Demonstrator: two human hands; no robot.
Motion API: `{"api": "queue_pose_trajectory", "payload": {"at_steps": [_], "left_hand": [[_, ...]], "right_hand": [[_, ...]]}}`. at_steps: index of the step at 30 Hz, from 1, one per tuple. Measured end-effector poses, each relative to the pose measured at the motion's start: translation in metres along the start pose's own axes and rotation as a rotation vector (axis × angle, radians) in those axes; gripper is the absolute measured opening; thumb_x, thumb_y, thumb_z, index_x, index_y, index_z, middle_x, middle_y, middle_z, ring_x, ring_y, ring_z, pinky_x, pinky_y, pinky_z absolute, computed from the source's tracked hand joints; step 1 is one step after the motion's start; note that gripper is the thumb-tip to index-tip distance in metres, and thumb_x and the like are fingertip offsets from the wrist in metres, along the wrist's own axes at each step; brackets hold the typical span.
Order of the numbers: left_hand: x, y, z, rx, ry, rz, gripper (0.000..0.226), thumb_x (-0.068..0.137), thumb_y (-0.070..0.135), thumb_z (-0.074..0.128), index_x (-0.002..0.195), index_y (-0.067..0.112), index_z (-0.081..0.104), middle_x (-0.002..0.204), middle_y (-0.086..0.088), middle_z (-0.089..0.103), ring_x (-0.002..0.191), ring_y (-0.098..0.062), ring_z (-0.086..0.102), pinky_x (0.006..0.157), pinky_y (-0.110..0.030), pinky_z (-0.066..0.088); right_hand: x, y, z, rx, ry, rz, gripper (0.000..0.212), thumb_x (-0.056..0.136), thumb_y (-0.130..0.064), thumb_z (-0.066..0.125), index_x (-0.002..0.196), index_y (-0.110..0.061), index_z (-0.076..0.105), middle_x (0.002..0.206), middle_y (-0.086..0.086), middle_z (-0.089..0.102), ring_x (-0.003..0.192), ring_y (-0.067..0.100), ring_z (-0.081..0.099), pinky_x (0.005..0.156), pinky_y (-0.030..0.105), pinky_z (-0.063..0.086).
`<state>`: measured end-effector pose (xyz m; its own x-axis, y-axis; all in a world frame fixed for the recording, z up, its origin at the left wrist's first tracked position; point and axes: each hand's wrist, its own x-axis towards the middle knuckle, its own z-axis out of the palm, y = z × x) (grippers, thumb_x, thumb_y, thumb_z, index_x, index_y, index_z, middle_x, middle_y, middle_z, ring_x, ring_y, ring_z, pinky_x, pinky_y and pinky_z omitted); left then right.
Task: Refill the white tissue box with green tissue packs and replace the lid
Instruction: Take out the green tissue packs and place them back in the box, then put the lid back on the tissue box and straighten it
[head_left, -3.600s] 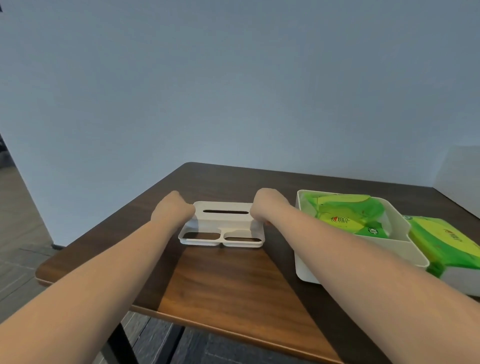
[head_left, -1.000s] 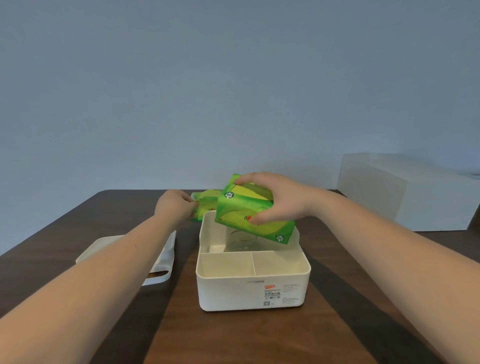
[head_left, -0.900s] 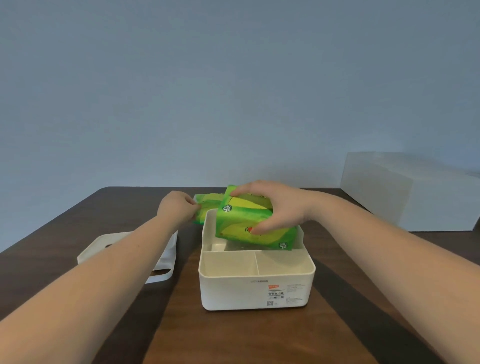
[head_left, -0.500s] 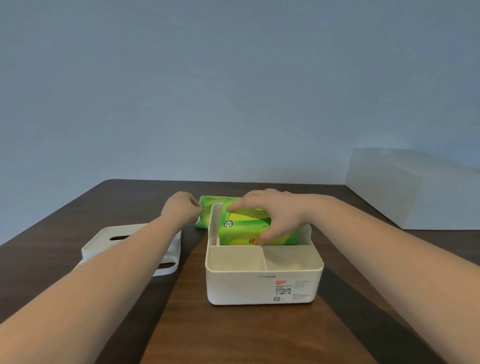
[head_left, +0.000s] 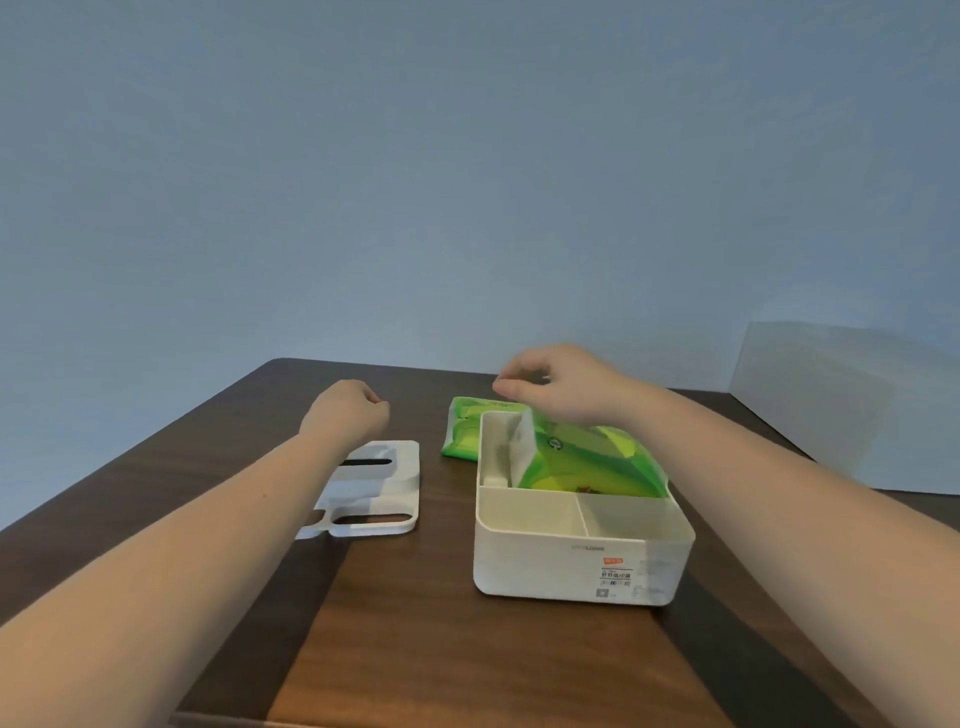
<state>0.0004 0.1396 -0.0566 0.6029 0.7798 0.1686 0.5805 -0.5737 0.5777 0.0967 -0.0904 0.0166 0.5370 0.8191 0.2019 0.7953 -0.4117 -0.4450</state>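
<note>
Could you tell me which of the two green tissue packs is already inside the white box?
The pack in the box's rear compartment, under the right hand. The other green pack lies on the table behind the white box.

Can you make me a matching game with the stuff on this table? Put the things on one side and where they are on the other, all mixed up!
Things:
1. lid
2. green pack in the box
3. second green pack
4. right hand

Places:
A. lying on the table behind the white box
B. flat on the table, left of the box
C. in the air above the box's back part
D. inside the box's big back compartment

Pairs: 1-B, 2-D, 3-A, 4-C
</note>
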Motion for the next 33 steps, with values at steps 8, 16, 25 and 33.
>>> {"api": "queue_pose_trajectory", "payload": {"at_steps": [8, 16, 25, 33], "left_hand": [[-0.009, -0.058, -0.019, 0.058, -0.056, -0.145, 0.051, 0.095, 0.035, 0.044, 0.139, 0.009, 0.047, 0.139, -0.010, 0.055, 0.122, -0.030, 0.054, 0.093, -0.036, 0.045], [-0.010, -0.082, -0.012, -0.008, -0.086, -0.248, 0.049, 0.094, 0.018, 0.045, 0.141, 0.004, 0.041, 0.137, -0.014, 0.053, 0.120, -0.030, 0.054, 0.080, -0.029, 0.038], [-0.012, -0.082, -0.013, -0.061, -0.071, -0.264, 0.036, 0.091, 0.013, 0.048, 0.123, -0.001, 0.058, 0.105, -0.013, 0.060, 0.090, -0.026, 0.054, 0.075, -0.029, 0.040], [-0.023, -0.054, -0.035, -0.199, 0.100, -0.210, 0.036, 0.088, 0.018, 0.051, 0.120, 0.002, 0.058, 0.108, -0.012, 0.064, 0.100, -0.031, 0.059, 0.076, -0.033, 0.044]], "right_hand": [[0.027, -0.051, 0.056, -0.060, -0.073, 0.085, 0.036, 0.094, -0.028, 0.052, 0.128, -0.017, 0.058, 0.134, 0.003, 0.058, 0.124, 0.022, 0.053, 0.100, 0.032, 0.041], [0.049, -0.087, 0.101, -0.299, -0.396, 0.229, 0.033, 0.094, -0.010, 0.041, 0.122, -0.001, 0.057, 0.103, 0.010, 0.050, 0.089, 0.027, 0.049, 0.059, 0.028, 0.040], [0.056, -0.083, 0.120, -0.105, -0.380, 0.403, 0.040, 0.100, -0.010, 0.036, 0.137, 0.004, 0.043, 0.140, 0.019, 0.048, 0.123, 0.031, 0.055, 0.102, 0.034, 0.046], [0.062, -0.086, 0.071, -0.077, -0.252, 0.378, 0.005, 0.077, 0.001, 0.067, 0.080, 0.000, 0.062, 0.079, 0.016, 0.059, 0.073, 0.028, 0.058, 0.060, 0.033, 0.046]]}}
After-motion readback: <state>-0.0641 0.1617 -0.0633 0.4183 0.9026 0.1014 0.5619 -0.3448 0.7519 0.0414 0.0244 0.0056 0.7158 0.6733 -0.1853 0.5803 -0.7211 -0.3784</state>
